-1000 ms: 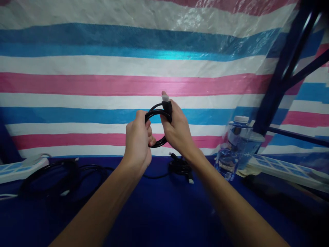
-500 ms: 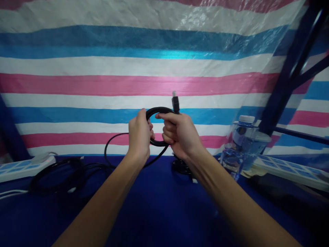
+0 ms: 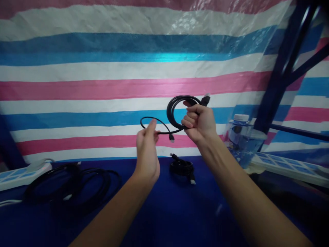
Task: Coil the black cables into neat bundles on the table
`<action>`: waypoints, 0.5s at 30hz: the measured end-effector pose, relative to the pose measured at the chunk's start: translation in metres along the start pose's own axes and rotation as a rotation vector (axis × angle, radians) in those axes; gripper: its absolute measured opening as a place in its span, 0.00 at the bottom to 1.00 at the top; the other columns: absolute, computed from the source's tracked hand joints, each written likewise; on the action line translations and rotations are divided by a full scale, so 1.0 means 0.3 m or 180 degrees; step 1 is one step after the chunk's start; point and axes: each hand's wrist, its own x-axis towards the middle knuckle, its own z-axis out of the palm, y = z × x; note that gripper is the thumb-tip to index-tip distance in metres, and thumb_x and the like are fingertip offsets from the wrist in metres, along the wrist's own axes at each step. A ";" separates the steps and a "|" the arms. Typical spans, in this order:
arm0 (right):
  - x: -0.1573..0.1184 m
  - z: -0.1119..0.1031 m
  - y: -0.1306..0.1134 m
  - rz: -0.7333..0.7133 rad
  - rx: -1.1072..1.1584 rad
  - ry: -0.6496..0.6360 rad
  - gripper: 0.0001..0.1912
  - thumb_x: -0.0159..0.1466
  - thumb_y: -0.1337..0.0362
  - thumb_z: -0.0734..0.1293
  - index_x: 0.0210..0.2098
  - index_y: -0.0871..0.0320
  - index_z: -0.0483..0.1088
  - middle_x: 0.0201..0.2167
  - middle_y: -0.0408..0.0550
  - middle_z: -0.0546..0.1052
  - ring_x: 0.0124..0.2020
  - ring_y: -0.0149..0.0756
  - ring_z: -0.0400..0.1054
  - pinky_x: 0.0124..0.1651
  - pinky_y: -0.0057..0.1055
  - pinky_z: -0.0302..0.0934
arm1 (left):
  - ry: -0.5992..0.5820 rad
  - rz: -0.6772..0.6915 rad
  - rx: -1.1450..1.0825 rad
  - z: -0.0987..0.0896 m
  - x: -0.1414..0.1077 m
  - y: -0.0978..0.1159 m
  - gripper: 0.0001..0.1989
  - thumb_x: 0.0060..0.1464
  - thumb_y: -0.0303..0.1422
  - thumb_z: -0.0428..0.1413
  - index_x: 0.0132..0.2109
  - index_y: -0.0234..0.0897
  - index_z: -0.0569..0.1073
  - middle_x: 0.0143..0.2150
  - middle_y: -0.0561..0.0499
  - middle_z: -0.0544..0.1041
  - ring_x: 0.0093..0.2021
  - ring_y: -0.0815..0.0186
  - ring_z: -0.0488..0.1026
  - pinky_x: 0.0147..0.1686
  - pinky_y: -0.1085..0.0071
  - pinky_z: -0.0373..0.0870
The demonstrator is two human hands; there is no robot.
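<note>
A black cable [image 3: 171, 111] is wound into a round coil, held up above the blue table. My right hand [image 3: 199, 123] is closed round the coil's right side, and a connector with a pale tip [image 3: 205, 100] sticks up above that fist. To the left, my left hand [image 3: 147, 140] pinches the cable's loose end section between thumb and fingers. From there a small loop curves over, and the other connector [image 3: 171, 138] hangs between my hands. Below them a smaller bundled black cable [image 3: 182, 167] lies on the table, its two plugs visible.
Black cable coils [image 3: 95, 185] lie at the left on the blue table [image 3: 164, 212]. Power strips stand at the far left [image 3: 25, 175] and right [image 3: 290, 168]. A water bottle [image 3: 239, 132] and a clear cup [image 3: 253, 147] stand at the right, before a striped sheet.
My right hand has moved right and slightly up with the coil. My left hand has left the coil's side and now holds the trailing section; the hanging connector has come into view.
</note>
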 end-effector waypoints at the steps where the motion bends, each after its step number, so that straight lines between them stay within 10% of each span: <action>1: -0.002 0.006 0.009 0.0068 0.0059 -0.0063 0.09 0.49 0.75 0.58 0.29 0.61 0.64 0.10 0.29 0.41 0.13 0.22 0.30 0.13 0.22 0.32 | 0.0212 0.0089 -0.0205 0.000 0.014 0.023 0.13 0.46 0.38 0.60 0.33 0.37 0.64 0.31 0.54 0.64 0.34 0.72 0.68 0.43 0.73 0.65; 7: -0.020 0.038 0.108 0.0214 -0.0211 -0.0042 0.07 0.50 0.75 0.59 0.28 0.62 0.65 0.09 0.28 0.43 0.12 0.21 0.32 0.13 0.22 0.34 | -0.0091 -0.0333 -0.0295 -0.008 0.049 0.110 0.07 0.50 0.34 0.55 0.33 0.37 0.65 0.35 0.49 0.69 0.36 0.68 0.70 0.35 0.72 0.68; 15: -0.051 0.043 0.199 0.0782 -0.0584 -0.0485 0.07 0.48 0.73 0.61 0.20 0.57 0.57 0.09 0.29 0.46 0.12 0.20 0.35 0.12 0.22 0.35 | -0.0410 0.0379 0.1347 -0.034 0.058 0.079 0.10 0.47 0.35 0.58 0.37 0.36 0.69 0.34 0.52 0.71 0.30 0.71 0.67 0.29 0.75 0.62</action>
